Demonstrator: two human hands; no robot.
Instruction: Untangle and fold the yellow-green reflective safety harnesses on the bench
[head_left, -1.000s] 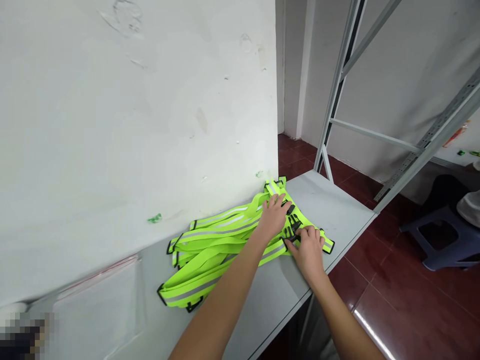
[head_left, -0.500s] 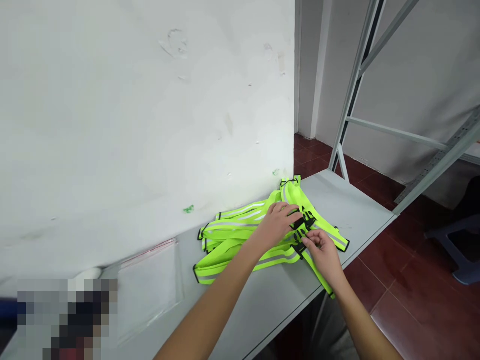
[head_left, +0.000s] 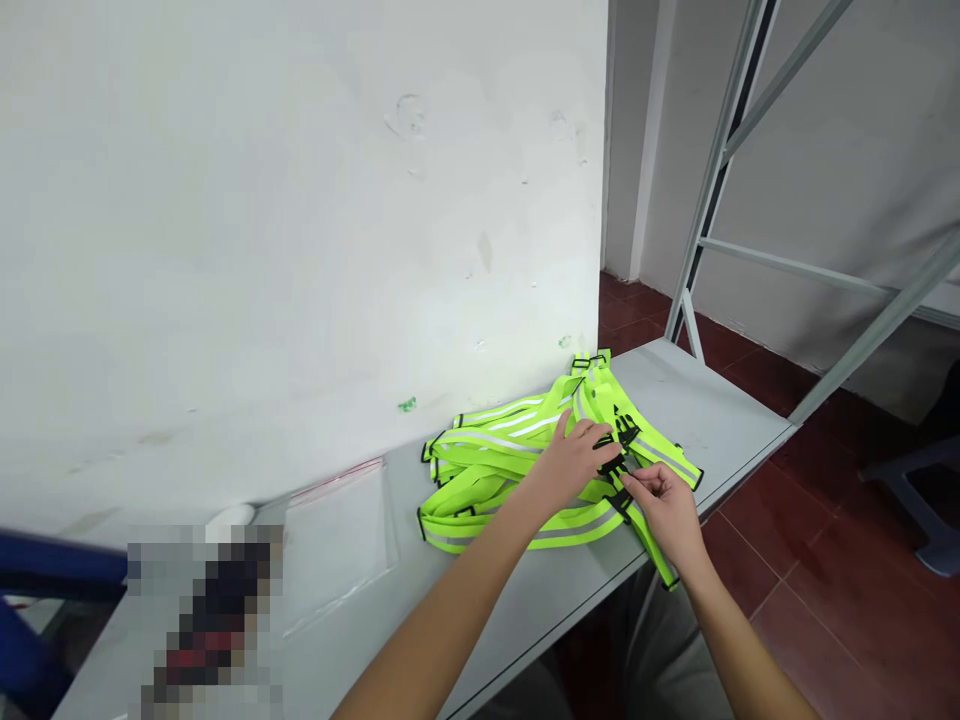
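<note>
A pile of neon yellow reflective vest straps [head_left: 487, 440] with silver stripes lies on the grey table against the wall. Black plastic side-release buckles [head_left: 628, 430] sit among the straps at the right of the pile. My left hand [head_left: 576, 462] reaches over the straps, its fingers curled on a black buckle that they partly cover. Close by on the right, my right hand [head_left: 667, 505] pinches the edge of a black buckle between thumb and fingers. One strap end [head_left: 664, 570] hangs at the table's front edge below that hand.
Clear plastic bags [head_left: 337, 545] lie flat on the grey table [head_left: 487, 635], left of the straps. A pixelated patch [head_left: 217, 610] covers something farther left. A metal rack frame [head_left: 709, 215] rises at the right end, with a blue-grey stool [head_left: 919, 510] on the floor.
The view has shifted a little, so the scene sits farther right. My left fingers have come down closer to the buckle by my right hand, which keeps its pinch.
</note>
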